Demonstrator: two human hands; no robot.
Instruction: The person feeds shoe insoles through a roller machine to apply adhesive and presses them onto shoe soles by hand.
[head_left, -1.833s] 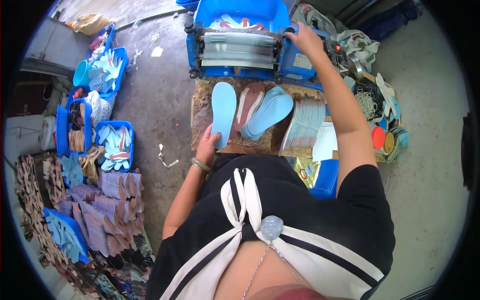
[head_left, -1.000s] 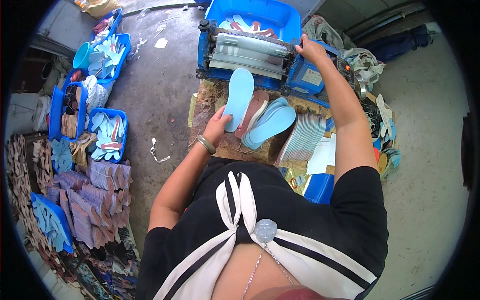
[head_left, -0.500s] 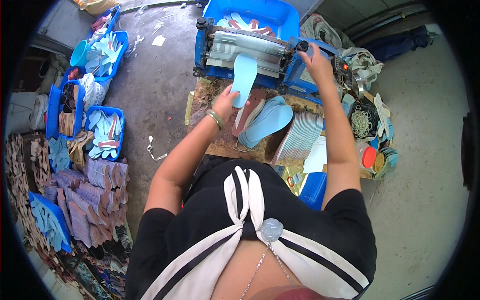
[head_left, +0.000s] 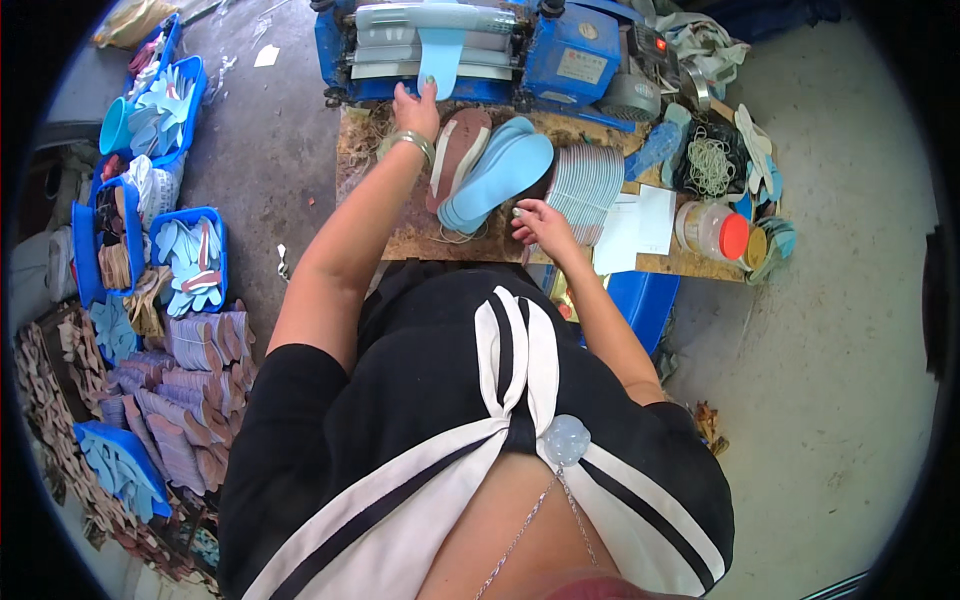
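Note:
My left hand (head_left: pixel 417 112) grips the near end of a light-blue insole (head_left: pixel 441 62), whose far end lies against the rollers of a blue roller machine (head_left: pixel 580 55). My right hand (head_left: pixel 543 225) is low over the bench's front part, fingers loosely bent and apart, with nothing in them. Just left of it lies a fanned stack of blue insoles (head_left: pixel 505 175). Beside that stack, a brown insole with a pale stripe (head_left: pixel 460 150) rests on the wooden bench. To the right hand's far right sits a tied bundle of insoles (head_left: pixel 588 185), edges up.
White paper sheets (head_left: pixel 640 225), a red-lidded jar (head_left: pixel 715 232) and a heap of pale elastic bands (head_left: pixel 711 165) are on the bench's right side. Blue crates of insoles (head_left: pixel 190 260) and stacked brown insole bundles (head_left: pixel 180 410) stand on the floor at left.
My left hand has pushed the blue insole forward into the rollers. My right hand has left the machine's knob and come back near the insole stack. The whole view has shifted.

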